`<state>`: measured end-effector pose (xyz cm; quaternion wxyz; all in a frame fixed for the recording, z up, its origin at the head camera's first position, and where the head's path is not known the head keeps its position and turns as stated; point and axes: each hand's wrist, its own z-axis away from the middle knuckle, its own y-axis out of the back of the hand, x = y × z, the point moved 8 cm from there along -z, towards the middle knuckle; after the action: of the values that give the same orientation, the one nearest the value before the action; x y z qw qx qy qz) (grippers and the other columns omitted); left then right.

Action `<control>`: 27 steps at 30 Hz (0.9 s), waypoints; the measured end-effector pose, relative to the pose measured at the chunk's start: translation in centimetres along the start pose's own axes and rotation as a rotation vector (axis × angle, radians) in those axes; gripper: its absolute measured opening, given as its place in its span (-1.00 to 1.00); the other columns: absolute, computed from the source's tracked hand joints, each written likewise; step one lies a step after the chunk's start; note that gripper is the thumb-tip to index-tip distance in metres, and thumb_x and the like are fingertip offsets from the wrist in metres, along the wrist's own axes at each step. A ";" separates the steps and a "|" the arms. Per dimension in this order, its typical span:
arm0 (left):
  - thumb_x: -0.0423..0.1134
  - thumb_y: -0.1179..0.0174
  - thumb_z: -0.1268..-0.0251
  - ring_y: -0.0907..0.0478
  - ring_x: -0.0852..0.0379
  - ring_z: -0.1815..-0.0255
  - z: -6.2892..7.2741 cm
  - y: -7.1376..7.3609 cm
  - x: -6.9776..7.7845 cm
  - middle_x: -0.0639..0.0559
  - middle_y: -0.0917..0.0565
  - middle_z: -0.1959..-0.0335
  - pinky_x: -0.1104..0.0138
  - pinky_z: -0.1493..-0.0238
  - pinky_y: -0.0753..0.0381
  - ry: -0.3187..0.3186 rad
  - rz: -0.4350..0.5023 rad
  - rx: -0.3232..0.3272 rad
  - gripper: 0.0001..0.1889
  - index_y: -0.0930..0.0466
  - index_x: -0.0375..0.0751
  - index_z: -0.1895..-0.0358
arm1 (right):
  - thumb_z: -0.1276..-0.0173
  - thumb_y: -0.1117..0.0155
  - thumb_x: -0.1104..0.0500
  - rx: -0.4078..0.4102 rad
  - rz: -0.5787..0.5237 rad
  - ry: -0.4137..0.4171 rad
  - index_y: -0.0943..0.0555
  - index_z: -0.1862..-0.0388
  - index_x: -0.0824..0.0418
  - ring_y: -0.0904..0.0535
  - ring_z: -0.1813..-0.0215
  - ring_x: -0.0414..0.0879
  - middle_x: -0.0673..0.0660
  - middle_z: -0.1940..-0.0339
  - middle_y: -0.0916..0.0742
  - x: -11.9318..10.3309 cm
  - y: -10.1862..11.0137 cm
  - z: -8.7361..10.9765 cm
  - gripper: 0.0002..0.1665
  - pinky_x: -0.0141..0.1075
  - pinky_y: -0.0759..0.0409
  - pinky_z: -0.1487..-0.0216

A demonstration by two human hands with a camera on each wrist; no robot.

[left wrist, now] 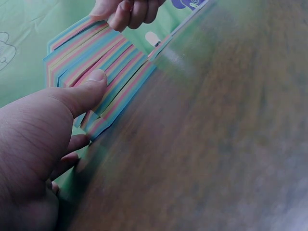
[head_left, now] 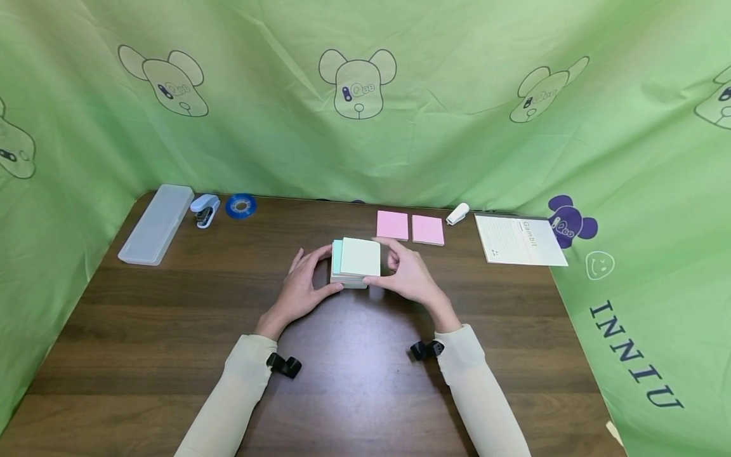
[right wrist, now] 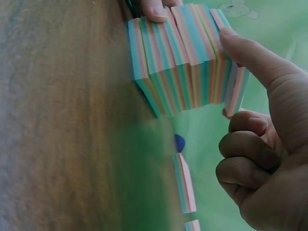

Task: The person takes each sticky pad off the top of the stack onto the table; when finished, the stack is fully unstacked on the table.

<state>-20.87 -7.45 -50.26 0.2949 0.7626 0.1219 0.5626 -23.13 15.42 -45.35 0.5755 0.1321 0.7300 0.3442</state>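
A tall stack of sticky note pads (head_left: 348,282) stands on the table, its sides striped in blue, pink and yellow in both wrist views. My left hand (head_left: 298,285) grips the stack from the left, thumb on the near side. The pale yellow top pad (head_left: 361,255) sits shifted to the right, baring a strip of the mint pad (head_left: 337,256) beneath. My right hand (head_left: 412,276) pinches this top pad between thumb and index finger at its right side, other fingers curled. In the right wrist view, the end pad (right wrist: 237,89) juts out from the uneven stack (right wrist: 178,53).
Two pink sticky note pads (head_left: 392,225) lie side by side behind the stack. Right of them are a small white object (head_left: 457,214) and a notepad (head_left: 520,240). At the back left are a translucent case (head_left: 157,225), a stapler (head_left: 205,210) and blue tape (head_left: 240,206). A green curtain (head_left: 365,152) hangs behind.
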 end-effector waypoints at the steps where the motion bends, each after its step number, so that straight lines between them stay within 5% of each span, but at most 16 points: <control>1: -0.05 -0.60 -0.39 -0.37 -0.15 -0.69 0.0 0.0 0.0 -0.17 -0.56 -0.58 -0.14 -0.85 0.27 0.000 0.001 0.000 -0.03 -0.27 -0.22 -0.73 | -0.13 -0.85 -0.05 -0.002 0.016 0.002 -0.58 -0.57 0.15 -0.28 0.35 -0.15 -0.06 0.43 -0.40 -0.1 0.1 0.0 0.05 -0.25 -0.30 0.26; 27: -0.04 -0.59 -0.41 -0.36 -0.15 -0.69 0.0 -0.1 0.0 -0.17 -0.56 -0.58 -0.13 -0.85 0.28 0.005 0.014 0.001 -0.05 -0.27 -0.20 -0.73 | -0.04 -0.89 0.00 -0.012 0.045 0.024 -0.64 -0.41 0.15 -0.20 0.38 -0.20 -0.09 0.46 -0.35 -0.1 0.5 0.4 -0.04 -0.29 -0.23 0.29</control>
<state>-20.83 -7.42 -50.36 0.2905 0.7622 0.1175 0.5665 -22.85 15.86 -45.01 0.5593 0.1411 0.7318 0.3630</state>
